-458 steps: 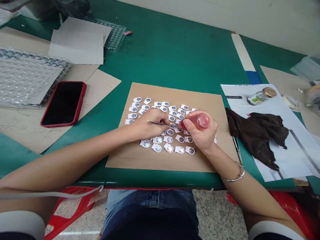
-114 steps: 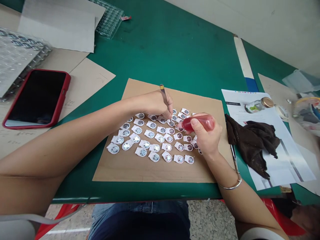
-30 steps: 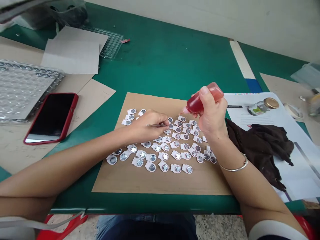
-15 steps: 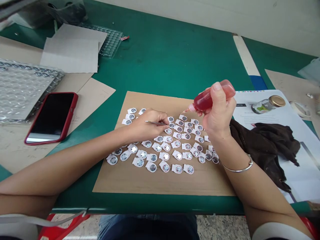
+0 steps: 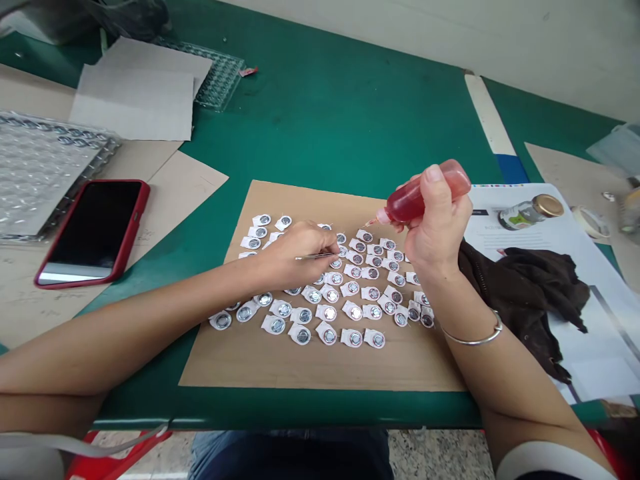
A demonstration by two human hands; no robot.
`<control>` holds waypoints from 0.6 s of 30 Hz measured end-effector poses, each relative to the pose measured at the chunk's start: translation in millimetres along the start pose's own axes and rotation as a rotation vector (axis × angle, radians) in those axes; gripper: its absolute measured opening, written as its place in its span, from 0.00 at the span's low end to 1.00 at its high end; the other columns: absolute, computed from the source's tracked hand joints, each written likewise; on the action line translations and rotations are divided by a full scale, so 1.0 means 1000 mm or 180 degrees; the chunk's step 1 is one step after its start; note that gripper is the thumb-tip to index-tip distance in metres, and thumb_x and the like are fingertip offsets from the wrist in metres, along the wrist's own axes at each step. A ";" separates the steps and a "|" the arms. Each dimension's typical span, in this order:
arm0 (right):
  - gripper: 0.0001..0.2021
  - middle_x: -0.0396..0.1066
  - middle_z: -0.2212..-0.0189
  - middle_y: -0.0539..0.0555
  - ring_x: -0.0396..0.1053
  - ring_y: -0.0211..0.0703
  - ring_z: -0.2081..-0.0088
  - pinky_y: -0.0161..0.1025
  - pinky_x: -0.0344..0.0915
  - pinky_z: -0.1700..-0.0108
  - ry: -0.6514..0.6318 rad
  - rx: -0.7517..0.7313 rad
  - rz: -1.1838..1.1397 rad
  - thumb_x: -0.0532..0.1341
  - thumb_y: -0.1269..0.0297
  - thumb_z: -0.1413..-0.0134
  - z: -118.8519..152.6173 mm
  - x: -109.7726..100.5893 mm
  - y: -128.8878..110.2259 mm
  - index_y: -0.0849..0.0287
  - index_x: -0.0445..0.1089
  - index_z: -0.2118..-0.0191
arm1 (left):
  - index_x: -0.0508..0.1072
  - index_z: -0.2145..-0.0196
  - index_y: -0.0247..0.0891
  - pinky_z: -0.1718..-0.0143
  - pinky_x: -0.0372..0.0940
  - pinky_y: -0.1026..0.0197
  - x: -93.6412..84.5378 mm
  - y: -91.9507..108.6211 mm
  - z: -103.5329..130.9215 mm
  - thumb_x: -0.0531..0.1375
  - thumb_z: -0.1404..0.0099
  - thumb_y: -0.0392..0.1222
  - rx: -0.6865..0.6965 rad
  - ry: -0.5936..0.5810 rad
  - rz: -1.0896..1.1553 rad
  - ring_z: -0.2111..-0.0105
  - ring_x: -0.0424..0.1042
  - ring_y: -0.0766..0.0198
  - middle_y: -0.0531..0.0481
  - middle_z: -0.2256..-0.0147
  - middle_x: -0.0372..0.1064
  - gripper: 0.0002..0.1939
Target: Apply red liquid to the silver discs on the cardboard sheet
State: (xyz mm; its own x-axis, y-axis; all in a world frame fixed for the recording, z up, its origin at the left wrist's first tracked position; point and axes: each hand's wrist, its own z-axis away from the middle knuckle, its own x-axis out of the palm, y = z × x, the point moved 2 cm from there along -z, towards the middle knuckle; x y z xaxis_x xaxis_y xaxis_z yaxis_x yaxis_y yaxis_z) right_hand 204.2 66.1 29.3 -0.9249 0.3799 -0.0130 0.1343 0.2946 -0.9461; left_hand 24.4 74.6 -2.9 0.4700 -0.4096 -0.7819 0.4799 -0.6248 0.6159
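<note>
My right hand [image 5: 440, 227] is wrapped round a squeeze bottle [image 5: 407, 200] of red liquid, tilted so its thin nozzle points down and left above the small parts. In my left hand [image 5: 305, 253] a pair of metal tweezers [image 5: 315, 256] is pinched; the tips by my fingers are hard to make out. Many small round metal discs on white tabs [image 5: 327, 313] lie in loose rows on a brown cardboard sheet [image 5: 310, 370] beneath both hands. My left hand and forearm hide some of them.
A phone in a red case [image 5: 93, 230] lies at left, near clear plastic trays [image 5: 50, 173] and grey card sheets [image 5: 133, 100]. To the right, a dark cloth [image 5: 525, 293] and a gold-lidded glass jar [image 5: 530, 212] rest on white printed paper [image 5: 600, 347].
The view has shifted slightly, so most table items appear a little further left. My left hand sits slightly lower over the discs. Both hands keep their holds.
</note>
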 end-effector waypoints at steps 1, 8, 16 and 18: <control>0.14 0.57 0.83 0.47 0.66 0.41 0.83 0.36 0.48 0.89 -0.0015 -0.0021 0.0029 0.53 0.49 0.47 0.000 0.000 0.000 0.53 0.55 0.74 | 0.73 0.70 0.36 0.73 0.61 0.64 0.000 0.001 0.000 0.56 0.41 0.37 0.0029 0.0021 -0.0033 0.70 0.71 0.65 0.50 0.72 0.73 0.06; 0.14 0.58 0.82 0.47 0.68 0.41 0.81 0.35 0.50 0.88 -0.0125 -0.0003 0.0200 0.51 0.49 0.45 0.000 -0.001 0.002 0.54 0.54 0.72 | 0.72 0.70 0.36 0.71 0.61 0.63 0.002 -0.001 0.001 0.56 0.41 0.38 0.0035 0.0101 -0.0117 0.70 0.71 0.65 0.50 0.72 0.73 0.06; 0.14 0.58 0.83 0.46 0.68 0.39 0.83 0.34 0.49 0.88 -0.0139 0.0151 0.0143 0.55 0.50 0.48 0.000 0.002 0.004 0.54 0.55 0.74 | 0.70 0.75 0.34 0.63 0.63 0.57 0.003 0.005 0.000 0.53 0.41 0.33 0.0461 -0.0015 -0.0210 0.73 0.69 0.66 0.50 0.76 0.70 0.08; 0.14 0.59 0.83 0.47 0.68 0.39 0.83 0.34 0.49 0.88 -0.0197 0.0248 0.0147 0.55 0.49 0.49 0.001 0.003 0.006 0.54 0.57 0.73 | 0.69 0.76 0.35 0.64 0.62 0.58 0.004 0.004 0.000 0.52 0.41 0.31 0.0514 0.0003 -0.0255 0.74 0.67 0.66 0.50 0.77 0.69 0.08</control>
State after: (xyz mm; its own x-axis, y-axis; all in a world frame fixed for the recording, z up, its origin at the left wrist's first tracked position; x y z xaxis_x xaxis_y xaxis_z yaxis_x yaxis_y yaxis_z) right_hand 201.3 68.1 23.5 -0.9389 0.3360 -0.0748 0.1514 0.2080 -0.9663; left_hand 28.3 70.1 -3.5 0.4359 -0.3536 -0.8276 0.3908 -0.7540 0.5280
